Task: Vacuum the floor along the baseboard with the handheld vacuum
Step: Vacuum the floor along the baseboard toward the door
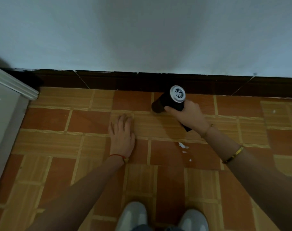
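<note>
The right hand has its grip curled round the handle of the black handheld vacuum, whose silver vented end faces up and whose dark nozzle points down-left from the grip, at or just above the tiled floor, close in front of the dark baseboard. The left hand lies flat on the floor, well left of the grip, fingers spread slightly and straight, holding nothing. White paper scraps lie on the tiles just below the grip, toward the person's shoes.
</note>
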Available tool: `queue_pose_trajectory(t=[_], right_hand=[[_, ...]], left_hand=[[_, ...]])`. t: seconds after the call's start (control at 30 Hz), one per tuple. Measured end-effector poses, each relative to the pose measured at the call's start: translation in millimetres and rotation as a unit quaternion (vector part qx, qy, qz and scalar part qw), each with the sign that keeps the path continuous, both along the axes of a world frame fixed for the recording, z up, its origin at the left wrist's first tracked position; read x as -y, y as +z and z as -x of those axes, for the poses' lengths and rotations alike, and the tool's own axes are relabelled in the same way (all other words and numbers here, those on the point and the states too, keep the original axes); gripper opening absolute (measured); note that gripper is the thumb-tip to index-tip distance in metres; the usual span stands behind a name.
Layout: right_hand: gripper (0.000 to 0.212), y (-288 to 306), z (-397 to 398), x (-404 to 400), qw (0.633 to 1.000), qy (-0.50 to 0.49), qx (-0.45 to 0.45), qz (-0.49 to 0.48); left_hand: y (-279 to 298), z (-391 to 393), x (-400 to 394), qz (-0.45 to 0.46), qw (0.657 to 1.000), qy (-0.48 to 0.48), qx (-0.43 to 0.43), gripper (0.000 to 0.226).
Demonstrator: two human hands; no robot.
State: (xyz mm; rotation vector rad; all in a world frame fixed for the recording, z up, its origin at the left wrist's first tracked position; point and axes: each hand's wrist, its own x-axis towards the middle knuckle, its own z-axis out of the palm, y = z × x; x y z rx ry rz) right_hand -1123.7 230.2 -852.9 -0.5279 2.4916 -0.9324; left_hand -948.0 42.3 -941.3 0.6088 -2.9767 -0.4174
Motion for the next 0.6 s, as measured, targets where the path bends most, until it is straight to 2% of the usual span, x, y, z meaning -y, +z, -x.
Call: queue_pose_trajectory(t=[0.07,0.17,0.3,0.37,0.53,0.6], right_hand=[[0.052,-3.1,-1.0,-0.9,0.998,-0.038,-0.051,-0.001],[0.057,-3.9,-0.9,0.0,0.994,-0.087,-0.069,0.000],[0.028,3.6,-1.2,-0.6,1.000,0.014,0.019,-0.010],[0.023,6.4,-5.8,-3.0,0.998,0.039,0.037,-0.018],[0.043,6.6,-12.2,-20.6,0.997,-0.065,-0.043,-0.017],[0.026,12.1,-16.5,-30.7,0.999,-0.041,0.001,-0.012]], left_hand=[[-3.6,5.3,-8.0,-0.016,1.000,0.018,-0.012,0.054],[-12.0,8.5,-11.1,-0.028,0.999,0.023,-0.009,0.056],[-21.6,6.6,-7.2,-0.013,1.000,0.020,-0.005,0.055],[-21.9,5.9,-7.2,-0.008,1.000,0.019,-0.018,0.054],[-22.6,4.7,-7.7,-0.006,0.999,0.020,-0.029,0.051],[-22.8,5.0,-7.6,-0.008,0.999,0.022,-0.032,0.050]])
